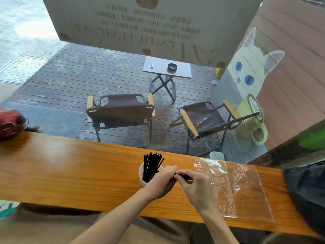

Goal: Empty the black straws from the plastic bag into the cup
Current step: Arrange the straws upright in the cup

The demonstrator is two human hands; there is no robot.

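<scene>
Black straws (151, 165) stand in the cup (141, 175); left hand (162, 182) and right hand (195, 186) pinch one straw (184, 177) beside the flat plastic bag (235, 189).

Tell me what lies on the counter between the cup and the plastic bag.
In the head view, both hands sit between the cup and the plastic bag: left hand, right hand, pinching something black together.

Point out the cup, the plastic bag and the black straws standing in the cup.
cup (141, 175), head view, on its white left wall.
plastic bag (246, 189), head view, on its flat clear middle.
black straws (151, 164), head view, mid-bundle above the rim.
</scene>
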